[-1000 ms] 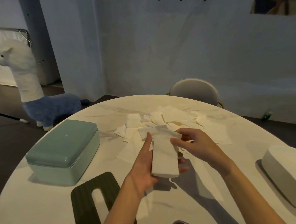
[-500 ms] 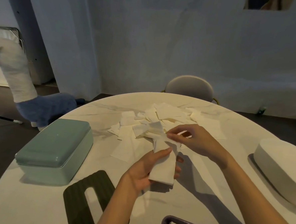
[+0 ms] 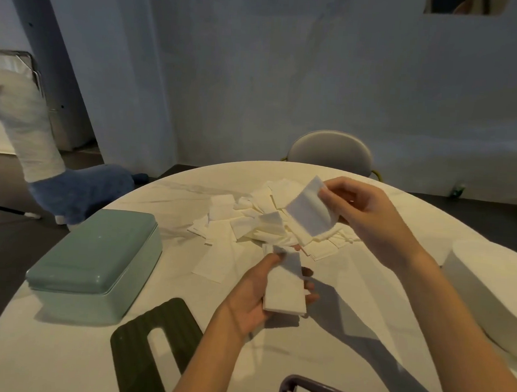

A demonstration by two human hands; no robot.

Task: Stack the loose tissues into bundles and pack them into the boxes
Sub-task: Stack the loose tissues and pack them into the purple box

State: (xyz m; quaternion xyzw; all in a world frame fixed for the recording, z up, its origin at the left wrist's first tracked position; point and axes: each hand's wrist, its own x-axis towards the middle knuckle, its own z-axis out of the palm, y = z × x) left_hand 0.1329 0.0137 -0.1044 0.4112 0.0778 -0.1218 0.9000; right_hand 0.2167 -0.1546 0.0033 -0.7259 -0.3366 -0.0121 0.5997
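The left hand (image 3: 257, 298) grips a bundle (image 3: 285, 284) (long axis toward the tissue pile (image 3: 258, 223)), the right hand (image 3: 362, 211) pinching a tilted tissue (image 3: 309, 212) above that pile.

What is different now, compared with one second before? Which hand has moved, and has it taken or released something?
The right hand, which was at the top of the bundle, has moved up and to the right and now pinches a single white tissue lifted above the loose white tissue pile. The left hand still holds the stacked white tissue bundle. The mint-green lidded box, the white box and the dark green slotted lid stay in place.
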